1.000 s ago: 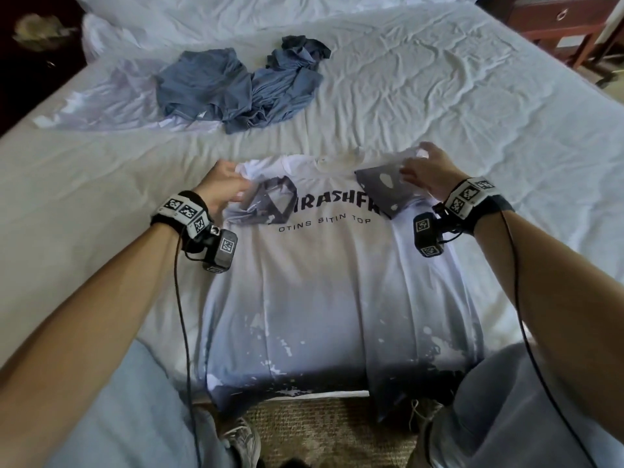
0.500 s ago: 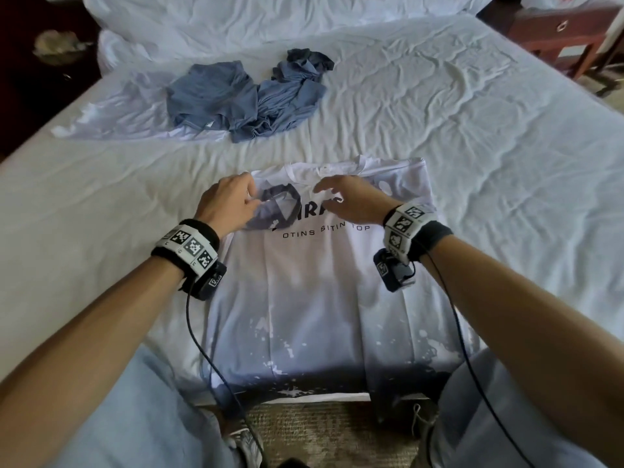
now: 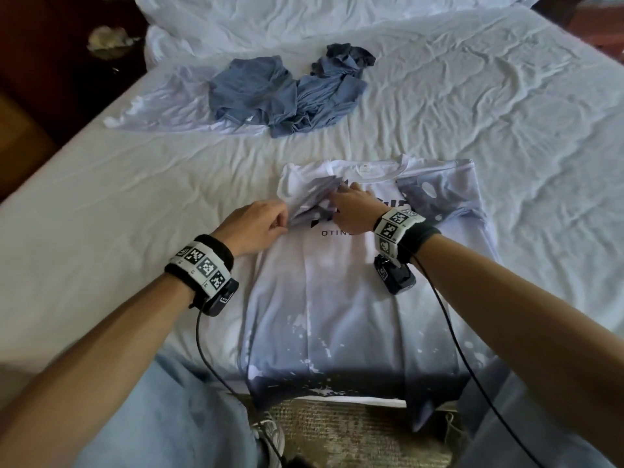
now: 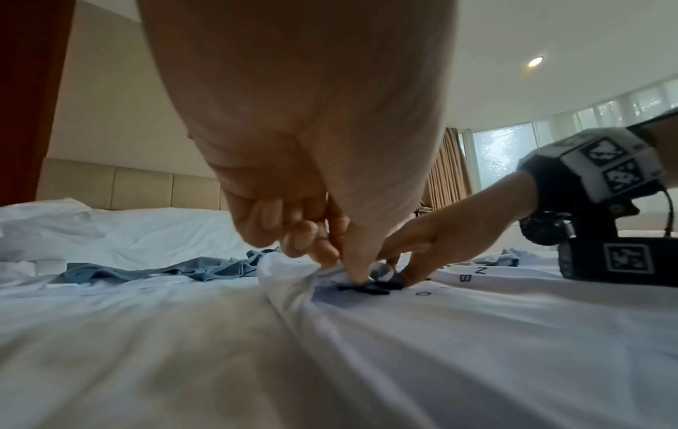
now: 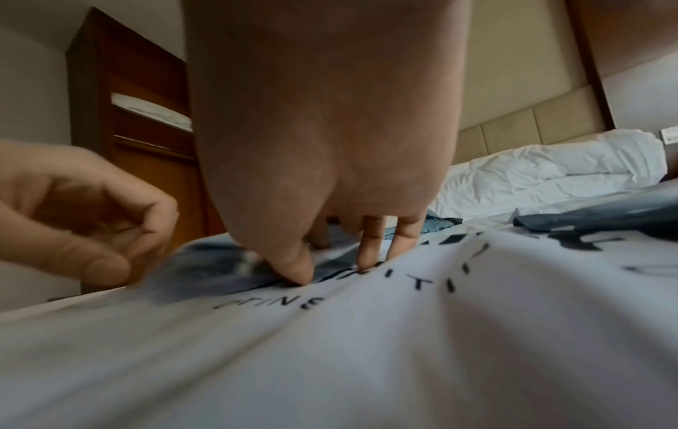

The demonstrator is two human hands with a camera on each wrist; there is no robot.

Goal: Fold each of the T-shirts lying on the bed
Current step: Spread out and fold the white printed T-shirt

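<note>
The left hand (image 3: 251,228) has its fingers curled and pinches the folded-in left sleeve (image 3: 312,201) of the white T-shirt (image 3: 341,298). The right hand (image 3: 354,211) lies just beside it, its fingers straight and pressing the same sleeve flat on the chest print. The T-shirt lies face up on the bed (image 3: 101,211), near the person's edge; its dark hem hangs a little over this edge, above a woven rug (image 3: 337,430). The right sleeve is folded in on the chest too. Further up, well apart from the hands, a crumpled blue garment (image 3: 287,89) lies partly on another pale T-shirt (image 3: 162,113). The wrinkled white sheet is bare on the right side and between the two groups of clothes. Pillows (image 3: 304,15) lie at the head, before a padded beige headboard (image 4: 128,185). Dark wooden furniture (image 3: 50,62) stands on the left, and a window with curtains (image 4: 495,156) on the right.
</note>
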